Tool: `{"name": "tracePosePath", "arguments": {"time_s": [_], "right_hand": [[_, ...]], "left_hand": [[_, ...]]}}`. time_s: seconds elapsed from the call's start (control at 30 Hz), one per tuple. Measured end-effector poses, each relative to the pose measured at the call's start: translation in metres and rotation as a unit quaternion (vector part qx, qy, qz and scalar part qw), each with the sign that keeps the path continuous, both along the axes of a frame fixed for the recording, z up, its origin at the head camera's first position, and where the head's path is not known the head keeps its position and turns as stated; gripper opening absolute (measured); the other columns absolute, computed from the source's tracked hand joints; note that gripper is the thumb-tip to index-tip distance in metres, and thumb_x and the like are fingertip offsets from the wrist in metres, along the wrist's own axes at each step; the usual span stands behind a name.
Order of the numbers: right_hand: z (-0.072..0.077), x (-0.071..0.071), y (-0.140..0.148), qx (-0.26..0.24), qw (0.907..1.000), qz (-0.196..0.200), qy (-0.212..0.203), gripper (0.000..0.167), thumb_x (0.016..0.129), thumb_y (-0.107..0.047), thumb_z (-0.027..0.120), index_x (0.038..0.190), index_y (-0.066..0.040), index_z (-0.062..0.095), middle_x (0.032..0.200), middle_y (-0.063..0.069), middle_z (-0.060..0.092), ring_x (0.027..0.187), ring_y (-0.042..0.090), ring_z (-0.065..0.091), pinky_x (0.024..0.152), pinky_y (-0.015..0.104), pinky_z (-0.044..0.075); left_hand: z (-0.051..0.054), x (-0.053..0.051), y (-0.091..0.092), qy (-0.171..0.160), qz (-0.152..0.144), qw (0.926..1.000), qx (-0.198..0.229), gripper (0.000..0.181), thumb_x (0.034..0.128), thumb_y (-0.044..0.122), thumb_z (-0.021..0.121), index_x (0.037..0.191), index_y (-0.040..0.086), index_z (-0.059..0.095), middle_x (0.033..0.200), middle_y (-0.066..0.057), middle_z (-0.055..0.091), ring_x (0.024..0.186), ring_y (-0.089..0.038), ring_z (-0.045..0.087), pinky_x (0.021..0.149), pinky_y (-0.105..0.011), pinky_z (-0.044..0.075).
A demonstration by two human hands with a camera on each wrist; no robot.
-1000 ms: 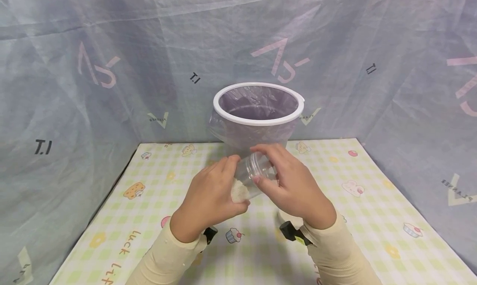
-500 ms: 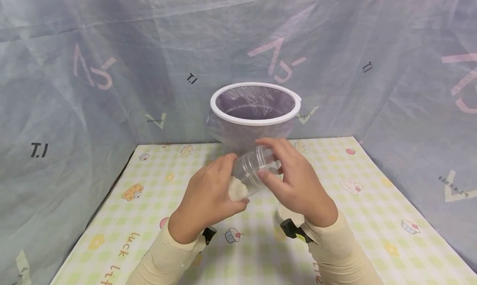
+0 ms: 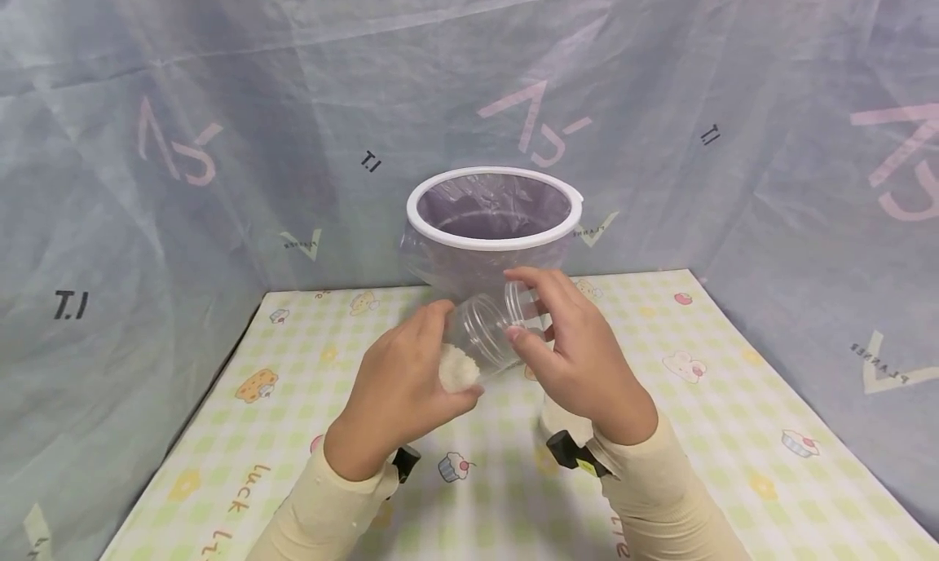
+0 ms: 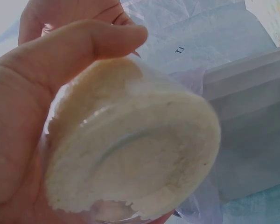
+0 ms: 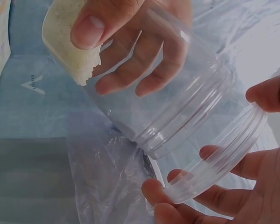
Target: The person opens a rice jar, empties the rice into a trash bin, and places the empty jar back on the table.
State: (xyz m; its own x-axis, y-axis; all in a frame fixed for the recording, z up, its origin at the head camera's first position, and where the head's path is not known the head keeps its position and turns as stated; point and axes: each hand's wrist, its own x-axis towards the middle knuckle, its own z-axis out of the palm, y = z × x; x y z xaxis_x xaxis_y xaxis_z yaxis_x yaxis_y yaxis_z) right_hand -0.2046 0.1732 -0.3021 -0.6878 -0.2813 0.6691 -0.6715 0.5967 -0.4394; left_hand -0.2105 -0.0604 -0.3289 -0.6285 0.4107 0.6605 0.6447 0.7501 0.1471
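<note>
My left hand [image 3: 399, 390] grips a clear plastic jar [image 3: 477, 324], tilted with its mouth toward the right. Pale, crumbly stuff [image 3: 458, 369] is packed at the jar's bottom; its exact kind is unclear. In the left wrist view the same pale stuff [image 4: 144, 163] shows through the jar's base. My right hand [image 3: 590, 357] holds a clear screw lid [image 3: 517, 304] by its edge, thumb and fingers around the rim. A narrow gap separates the lid [image 5: 224, 158] from the threaded mouth of the jar [image 5: 186, 112] in the right wrist view.
Behind the hands stands a bin [image 3: 487, 269] with a white rim and a clear bag liner. A whitish round thing [image 3: 561, 418] lies on the checked tablecloth [image 3: 293, 430], partly hidden by my right wrist. Grey-blue curtains [image 3: 308, 121] enclose the back and sides.
The lid has come off the jar's mouth and moved right with my right hand. My left hand and the jar sit slightly further left. The view has shifted a little.
</note>
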Motion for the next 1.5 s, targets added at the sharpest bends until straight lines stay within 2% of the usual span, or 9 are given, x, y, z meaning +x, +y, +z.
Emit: {"name": "tracePosePath", "arguments": {"time_s": [0.2, 0.4, 0.6, 0.97, 1.3, 1.5], "right_hand": [[-0.002, -0.001, 0.0, -0.005, 1.0, 0.005, -0.006, 0.054, 0.093, -0.025, 0.061, 0.146, -0.026, 0.052, 0.131, -0.006, 0.059, 0.099, 0.02, 0.061, 0.07, 0.029, 0.055], [-0.003, 0.0, 0.002, -0.009, 1.0, 0.003, 0.001, 0.053, 0.094, -0.029, 0.061, 0.147, -0.024, 0.053, 0.134, -0.006, 0.059, 0.1, 0.017, 0.06, 0.07, 0.031, 0.056], [-0.002, 0.0, 0.003, -0.002, 1.0, -0.007, 0.004, 0.055, 0.094, -0.031, 0.061, 0.147, -0.021, 0.052, 0.136, -0.006, 0.057, 0.102, 0.019, 0.057, 0.071, 0.031, 0.052], [0.001, -0.001, 0.007, 0.004, 0.9996, -0.026, -0.007, 0.057, 0.093, -0.025, 0.062, 0.149, -0.029, 0.05, 0.134, -0.007, 0.056, 0.103, 0.017, 0.057, 0.073, 0.032, 0.053], [0.003, 0.0, 0.011, -0.002, 0.9992, -0.034, -0.021, 0.059, 0.092, -0.023, 0.064, 0.149, -0.032, 0.049, 0.133, -0.008, 0.056, 0.104, 0.017, 0.058, 0.075, 0.037, 0.053], [0.003, 0.002, 0.012, -0.001, 0.999, -0.036, -0.025, 0.06, 0.092, -0.024, 0.065, 0.149, -0.033, 0.049, 0.132, -0.008, 0.056, 0.104, 0.017, 0.057, 0.074, 0.035, 0.052]], "left_hand": [[0.002, -0.002, -0.001, -0.01, 0.002, 0.9999, 0.01, 0.089, 0.0593, 0.036, 0.094, 0.132, 0.006, 0.053, 0.103, -0.004, 0.066, 0.078, -0.017, 0.062, 0.065, -0.036, 0.054], [0.009, -0.007, 0.001, 0.001, 0.003, 1.0, -0.004, 0.088, 0.0604, 0.038, 0.094, 0.131, 0.005, 0.053, 0.101, -0.003, 0.065, 0.076, -0.017, 0.061, 0.064, -0.034, 0.054], [0.018, -0.011, 0.0, 0.01, 0.008, 0.9999, -0.004, 0.089, 0.0591, 0.04, 0.094, 0.13, 0.005, 0.053, 0.1, -0.003, 0.064, 0.075, -0.019, 0.059, 0.062, -0.036, 0.053], [0.036, -0.021, -0.002, 0.04, 0.023, 0.9989, -0.001, 0.088, 0.0582, 0.041, 0.094, 0.127, 0.004, 0.053, 0.095, -0.002, 0.061, 0.067, -0.02, 0.057, 0.056, -0.038, 0.051], [0.05, -0.026, -0.005, 0.04, 0.018, 0.9989, 0.016, 0.093, 0.0605, 0.04, 0.094, 0.135, 0.003, 0.052, 0.108, -0.007, 0.065, 0.086, -0.023, 0.064, 0.067, -0.04, 0.056], [0.055, -0.027, -0.006, 0.038, 0.018, 0.9983, 0.039, 0.094, 0.0622, 0.042, 0.094, 0.136, 0.004, 0.05, 0.107, -0.007, 0.063, 0.083, -0.023, 0.063, 0.064, -0.039, 0.053]]}}
